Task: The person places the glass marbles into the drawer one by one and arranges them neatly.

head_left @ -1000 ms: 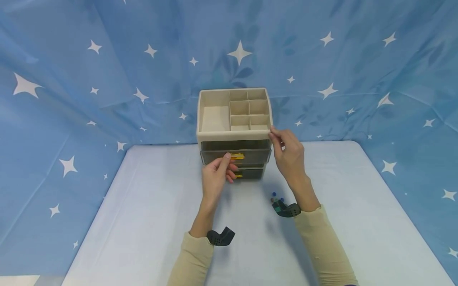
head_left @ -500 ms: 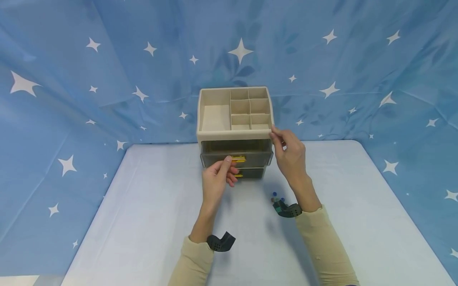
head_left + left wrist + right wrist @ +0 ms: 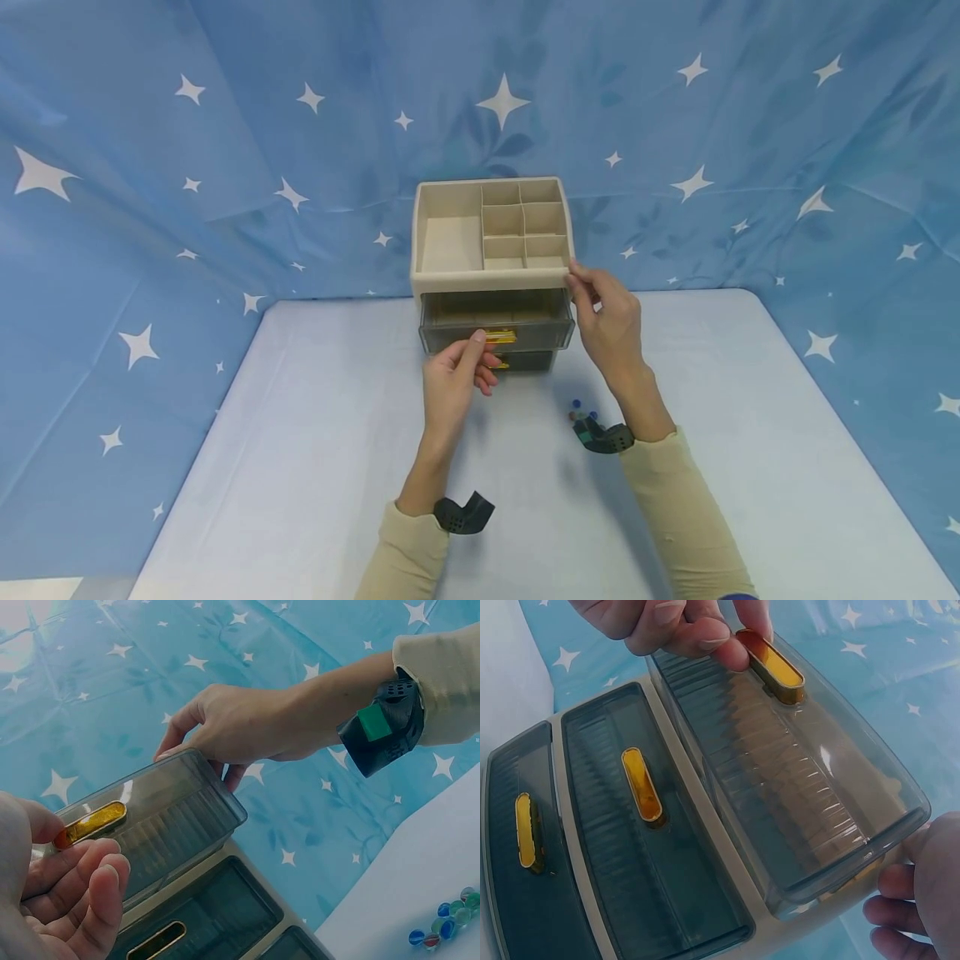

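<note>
Head view, from drawer unit (image 3: 480,282): passage available over table (image 3: 330,400) at 8 o'clock. Obstructions: curtain (image 3: 450,108) at 12, right hand (image 3: 609,321) at 4, marbles (image 3: 448,928) at 5, protruding top drawer (image 3: 540,337) at 6, left hand (image 3: 456,367) at 7.

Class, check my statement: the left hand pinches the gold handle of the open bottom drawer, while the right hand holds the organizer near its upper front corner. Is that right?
Not quite: the open drawer is the top one, not the bottom, as the head view shows. The left hand does pinch its gold handle, and the right hand holds the organizer near its upper front corner.
</note>
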{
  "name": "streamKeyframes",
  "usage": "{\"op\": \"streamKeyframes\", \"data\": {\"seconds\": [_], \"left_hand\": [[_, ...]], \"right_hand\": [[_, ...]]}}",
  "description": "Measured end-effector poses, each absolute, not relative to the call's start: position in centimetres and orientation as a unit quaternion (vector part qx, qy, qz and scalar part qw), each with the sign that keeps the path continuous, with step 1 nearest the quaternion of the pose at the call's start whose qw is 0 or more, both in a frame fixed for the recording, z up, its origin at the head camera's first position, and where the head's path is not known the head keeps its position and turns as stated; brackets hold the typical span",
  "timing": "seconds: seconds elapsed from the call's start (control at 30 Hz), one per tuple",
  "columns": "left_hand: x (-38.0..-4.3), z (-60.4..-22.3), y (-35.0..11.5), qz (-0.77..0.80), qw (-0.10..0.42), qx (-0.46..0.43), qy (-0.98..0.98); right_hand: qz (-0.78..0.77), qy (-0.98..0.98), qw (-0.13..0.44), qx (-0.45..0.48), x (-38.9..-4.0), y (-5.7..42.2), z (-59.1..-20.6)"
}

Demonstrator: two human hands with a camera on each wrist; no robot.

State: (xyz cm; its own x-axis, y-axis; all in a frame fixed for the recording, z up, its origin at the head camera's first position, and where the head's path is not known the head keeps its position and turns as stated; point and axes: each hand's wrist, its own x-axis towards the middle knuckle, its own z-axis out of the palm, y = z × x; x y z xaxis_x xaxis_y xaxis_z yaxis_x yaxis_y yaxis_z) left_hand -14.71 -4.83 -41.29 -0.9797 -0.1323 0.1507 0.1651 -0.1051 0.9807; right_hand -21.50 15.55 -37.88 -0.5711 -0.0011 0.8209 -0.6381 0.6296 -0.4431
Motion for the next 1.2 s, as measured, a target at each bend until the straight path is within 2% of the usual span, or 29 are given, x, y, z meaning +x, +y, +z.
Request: {"op": "streamKeyframes", "data": {"seconds": [0.5,0.93,1.2], "left_hand": [[-13.9,-41.3,-5.3,-0.736,0.117,-0.031,-0.666],[-12.1,-39.1,-7.1,-0.691,0.201,-0.051,-0.692],[-13.0,-36.6,-9.4,-0.670,0.263,-0.064,-0.691]], "right_hand": [[0.394,-0.794,0.415,0.207,-21.7,15.5,-37.9],[0.401,-0.795,0.410,0.197,-21.6,15.5,-38.2],[0.402,-0.796,0.407,0.197,-21.5,15.5,-38.1]]}}
